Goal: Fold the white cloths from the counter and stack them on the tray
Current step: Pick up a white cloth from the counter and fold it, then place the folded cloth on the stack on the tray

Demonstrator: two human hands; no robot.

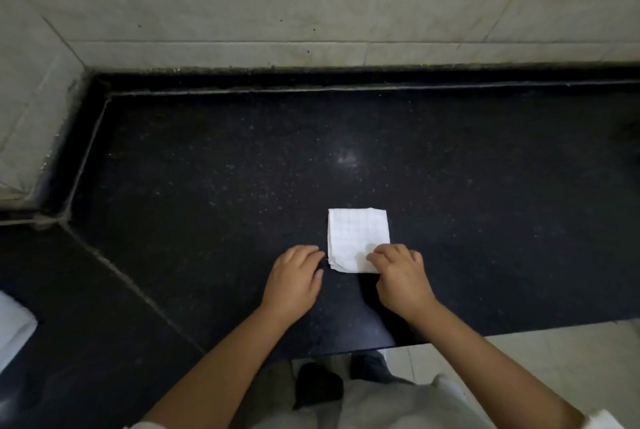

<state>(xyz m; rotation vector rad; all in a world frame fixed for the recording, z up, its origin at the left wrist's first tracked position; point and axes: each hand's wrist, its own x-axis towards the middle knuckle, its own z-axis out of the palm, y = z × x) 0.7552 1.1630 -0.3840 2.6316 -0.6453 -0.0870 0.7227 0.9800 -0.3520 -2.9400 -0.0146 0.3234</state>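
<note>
- A folded white cloth (pixel 358 238) is lying flat as a small square on the black speckled table (pixel 207 169), near its front edge.
- The right hand (pixel 401 276) is resting on the cloth's near right corner, its grip curled and apparently pinching the fabric.
- The left hand (pixel 296 278) is sitting just beside the cloth's left edge, fingers loosely curled, holding nothing.
- More white fabric (pixel 14 324) is showing at the far left edge.

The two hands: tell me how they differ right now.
The right hand lies on the folded white cloth, fingers curled at its near right corner; the left hand rests on the black counter beside the cloth's left edge. Whether the left hand touches the cloth is unclear. Both are bare, knuckles up.
</note>
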